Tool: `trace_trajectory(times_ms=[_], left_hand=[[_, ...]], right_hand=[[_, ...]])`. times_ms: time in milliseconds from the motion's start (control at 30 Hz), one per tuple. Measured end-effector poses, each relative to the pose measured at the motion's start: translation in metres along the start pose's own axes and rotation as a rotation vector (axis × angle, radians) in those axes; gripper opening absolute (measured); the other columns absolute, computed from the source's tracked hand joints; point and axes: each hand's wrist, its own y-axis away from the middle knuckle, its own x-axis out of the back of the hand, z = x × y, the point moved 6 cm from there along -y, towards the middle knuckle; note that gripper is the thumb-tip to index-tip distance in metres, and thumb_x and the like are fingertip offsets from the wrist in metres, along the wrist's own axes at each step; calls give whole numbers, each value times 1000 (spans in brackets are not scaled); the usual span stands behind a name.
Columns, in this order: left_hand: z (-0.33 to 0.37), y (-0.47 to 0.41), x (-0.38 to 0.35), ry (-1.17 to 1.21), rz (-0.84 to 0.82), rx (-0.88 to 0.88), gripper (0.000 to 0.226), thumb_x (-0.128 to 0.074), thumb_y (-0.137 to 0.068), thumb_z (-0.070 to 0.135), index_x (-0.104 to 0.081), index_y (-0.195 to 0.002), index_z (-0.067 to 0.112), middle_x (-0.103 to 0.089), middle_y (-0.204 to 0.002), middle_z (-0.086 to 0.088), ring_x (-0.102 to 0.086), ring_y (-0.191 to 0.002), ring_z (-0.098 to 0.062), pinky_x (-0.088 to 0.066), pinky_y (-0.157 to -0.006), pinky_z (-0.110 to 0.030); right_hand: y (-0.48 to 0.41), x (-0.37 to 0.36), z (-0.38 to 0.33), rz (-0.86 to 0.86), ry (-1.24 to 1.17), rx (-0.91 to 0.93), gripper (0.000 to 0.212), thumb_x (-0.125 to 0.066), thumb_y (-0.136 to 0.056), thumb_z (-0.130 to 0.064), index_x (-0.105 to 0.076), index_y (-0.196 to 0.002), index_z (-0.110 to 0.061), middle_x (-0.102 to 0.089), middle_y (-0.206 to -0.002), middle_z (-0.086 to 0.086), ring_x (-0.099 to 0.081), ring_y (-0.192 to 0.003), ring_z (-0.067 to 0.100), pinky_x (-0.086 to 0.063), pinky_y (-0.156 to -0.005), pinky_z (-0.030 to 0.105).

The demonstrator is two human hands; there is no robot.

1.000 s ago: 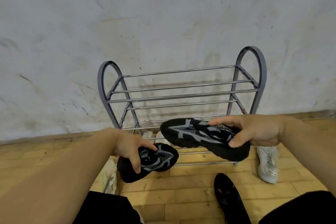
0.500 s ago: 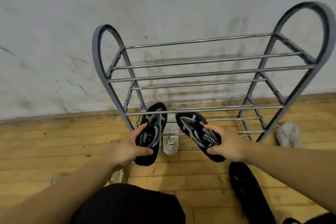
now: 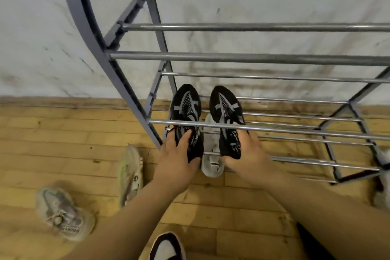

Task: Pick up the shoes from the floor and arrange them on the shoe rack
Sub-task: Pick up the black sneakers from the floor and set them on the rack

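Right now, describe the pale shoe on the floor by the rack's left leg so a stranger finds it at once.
Find the grey metal shoe rack against the wall and follow its arched left side down to the floor. Just left of that foot, beside the left hand, lies a pale shoe. Unlike the greyer shoe further left, it has a neon yellow-green streak along its side.

The shoe rack (image 3: 253, 57) has shiny, smooth metal bars and a matt grey frame (painted, it seems). The black shoes (image 3: 185, 107) are matt knitted cloth. The floor (image 3: 63, 143) is worn wood, the wall (image 3: 42, 38) rough.
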Motion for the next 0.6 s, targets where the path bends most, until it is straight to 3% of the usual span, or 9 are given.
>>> trace_trajectory(times_ms=[233,333,433,533,600], left_hand=[[-8,13,-1,69,127,-12,70,-56,-103,41,-20,-161,34,6,-172,7,-2,-158,-19,-26,-123,-42],[-18,16,1,35,178,22,66,-55,-103,38,-23,-160,33,1,-173,3,-20,-156,-27,-39,-118,-44],[-20,16,7,-54,203,36,64,-54,-103,45,-27,-160,33,-8,-173,3,-40,-147,-27,-51,-103,-41],[-24,14,14,-117,222,61,66,-55,-100,52,-29,-159,34,-17,-171,10,-57,-133,-22,-60,-86,-40],[-25,15,16,-115,225,60,67,-57,-99,53,-30,-158,35,-19,-170,13,-56,-133,-20,-59,-86,-40]], right_hand=[[-7,-16,-24,-27,-12,82,93,-73,-81,-49,-18,-155,-41,-32,-154,-5,-40,-139,21,-43,-109,40],[-10,-26,-37,-55,27,153,93,-72,-82,-44,-17,-156,-39,-30,-155,-4,-45,-134,24,-45,-99,36],[-10,-28,-38,-35,38,186,87,-71,-83,-43,-21,-155,-39,-32,-152,-5,-50,-128,24,-46,-92,33],[-8,-26,-34,-53,52,180,86,-70,-86,-44,-20,-156,-38,-33,-150,-6,-48,-129,21,-45,-93,31],[-8,-25,-36,-60,51,183,87,-70,-87,-45,-19,-157,-37,-33,-152,-5,-46,-132,21,-47,-99,34]])
